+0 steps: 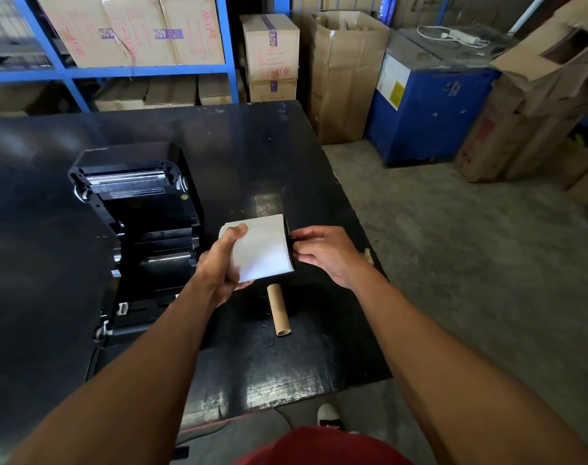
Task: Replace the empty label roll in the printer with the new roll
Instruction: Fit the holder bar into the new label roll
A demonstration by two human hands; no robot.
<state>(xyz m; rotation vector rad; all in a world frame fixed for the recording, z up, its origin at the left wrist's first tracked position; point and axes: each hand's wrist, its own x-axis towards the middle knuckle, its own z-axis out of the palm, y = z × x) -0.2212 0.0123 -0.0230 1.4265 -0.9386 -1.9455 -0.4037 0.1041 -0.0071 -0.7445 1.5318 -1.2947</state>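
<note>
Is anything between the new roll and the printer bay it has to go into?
Nothing visible. The roll, held by both hands, sits just right of the open printer; the lid is up, and the empty core lies nearer the person, off that path.

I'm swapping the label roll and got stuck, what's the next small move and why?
Probably finish seating the black piece at the roll's right end, then lower it into the open printer. The left hand holds the new roll, the right hand is at that end, and the empty core already lies on the table.
</note>
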